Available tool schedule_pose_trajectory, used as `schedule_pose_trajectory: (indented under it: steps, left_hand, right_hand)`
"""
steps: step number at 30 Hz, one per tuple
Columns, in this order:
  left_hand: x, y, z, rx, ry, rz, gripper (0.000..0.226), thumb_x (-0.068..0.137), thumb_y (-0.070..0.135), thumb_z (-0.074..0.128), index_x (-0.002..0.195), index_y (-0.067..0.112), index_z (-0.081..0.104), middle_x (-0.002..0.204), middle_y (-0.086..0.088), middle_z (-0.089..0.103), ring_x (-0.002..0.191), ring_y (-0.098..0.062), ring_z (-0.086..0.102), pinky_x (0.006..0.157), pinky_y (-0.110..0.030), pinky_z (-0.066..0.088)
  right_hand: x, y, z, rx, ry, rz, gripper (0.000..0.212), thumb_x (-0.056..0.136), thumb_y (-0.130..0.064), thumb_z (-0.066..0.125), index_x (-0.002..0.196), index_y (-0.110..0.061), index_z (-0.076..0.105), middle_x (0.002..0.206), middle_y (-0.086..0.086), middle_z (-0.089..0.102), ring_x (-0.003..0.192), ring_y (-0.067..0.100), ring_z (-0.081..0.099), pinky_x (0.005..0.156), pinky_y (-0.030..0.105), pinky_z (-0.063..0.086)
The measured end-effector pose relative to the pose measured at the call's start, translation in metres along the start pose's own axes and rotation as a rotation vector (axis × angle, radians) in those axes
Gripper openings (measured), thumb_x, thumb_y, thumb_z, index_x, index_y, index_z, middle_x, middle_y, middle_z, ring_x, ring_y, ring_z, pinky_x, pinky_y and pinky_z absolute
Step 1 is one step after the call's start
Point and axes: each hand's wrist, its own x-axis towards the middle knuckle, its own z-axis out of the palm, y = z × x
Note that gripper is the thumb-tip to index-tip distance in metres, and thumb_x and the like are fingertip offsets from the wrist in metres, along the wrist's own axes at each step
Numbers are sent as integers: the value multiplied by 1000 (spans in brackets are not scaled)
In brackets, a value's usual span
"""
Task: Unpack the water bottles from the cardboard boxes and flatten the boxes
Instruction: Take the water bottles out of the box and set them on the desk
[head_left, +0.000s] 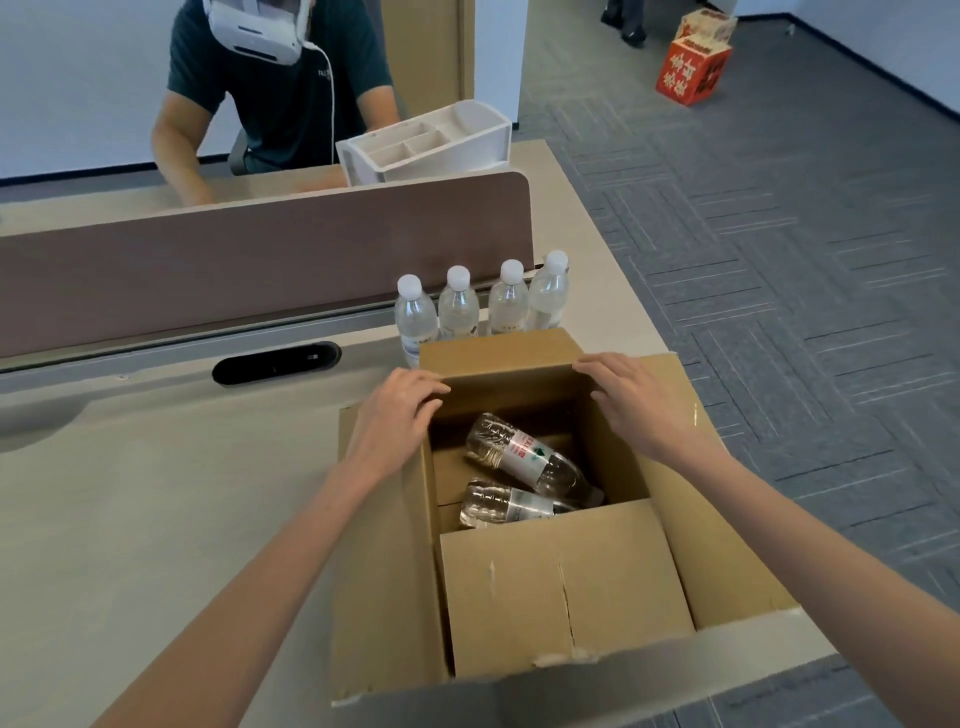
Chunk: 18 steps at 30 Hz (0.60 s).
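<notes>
An open brown cardboard box (566, 587) stands at the desk's right front corner. Two clear water bottles lie on their sides inside it: one with a red-and-white label (524, 454) and one below it (506, 506). My left hand (397, 408) rests on the box's far left corner, fingers curled over the rim. My right hand (636, 400) lies on the far right flap with its fingers spread. Behind the box, several upright water bottles (460, 306) with white caps stand in a row against the divider.
A brown desk divider (260, 265) runs across behind the bottles. A white desk organizer (431, 143) and a seated person in a dark shirt (280, 88) are beyond it. The desk edge (623, 270) drops to grey carpet on the right. Red boxes (693, 70) stand far off.
</notes>
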Motion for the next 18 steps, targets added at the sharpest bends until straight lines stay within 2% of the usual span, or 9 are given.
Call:
schedule_pose_trajectory:
  steps: [3,5,7,9,12,15,18]
  left_hand:
    - [-17,13,1,-12,-64,72,15,95,19,61,106,22,72,108,6,69,106,-11,57,96,-29,43]
    - [-28,23,0,-31,-173,84,17,98,26,57,106,26,72,104,11,70,100,-8,60,95,-29,39]
    - [-39,34,-2,-92,-295,57,21,100,34,53,103,28,72,96,14,72,91,-3,62,92,-29,43]
    - [-51,46,-5,-223,-399,-21,27,99,40,50,98,27,73,87,14,72,82,0,64,86,-33,52]
    - [-64,60,-7,-331,-508,-116,31,98,44,50,98,23,73,87,11,72,82,0,67,82,-36,55]
    - [-75,73,-8,-302,-541,-117,29,99,43,50,99,26,74,92,7,71,88,-6,63,85,-40,53]
    - [-85,84,-12,-376,-505,-149,26,101,39,48,91,33,71,88,6,69,86,-8,63,85,-42,51]
  right_hand:
    - [-25,-13,-4,120,-28,54,28,97,-12,53,123,-18,61,123,-1,63,115,17,57,93,28,46]
    - [-40,-21,-7,177,-112,90,23,98,-16,53,117,-21,65,114,-5,67,106,13,60,85,22,45]
    - [-53,-27,-9,256,-187,137,19,98,-21,56,112,-22,68,108,-5,69,98,10,61,81,22,47]
    - [-65,-29,-11,326,-238,164,16,96,-25,59,106,-23,71,102,-5,71,91,8,62,79,25,51]
    - [-78,-30,-16,416,-299,157,14,94,-28,62,98,-22,74,92,-11,72,86,2,64,81,33,56]
    - [-88,-28,-20,418,-340,145,14,94,-28,63,96,-22,75,92,-11,70,87,1,63,84,37,55]
    - [-95,-28,-26,462,-328,143,14,93,-31,63,92,-23,75,89,-12,70,88,5,64,84,37,55]
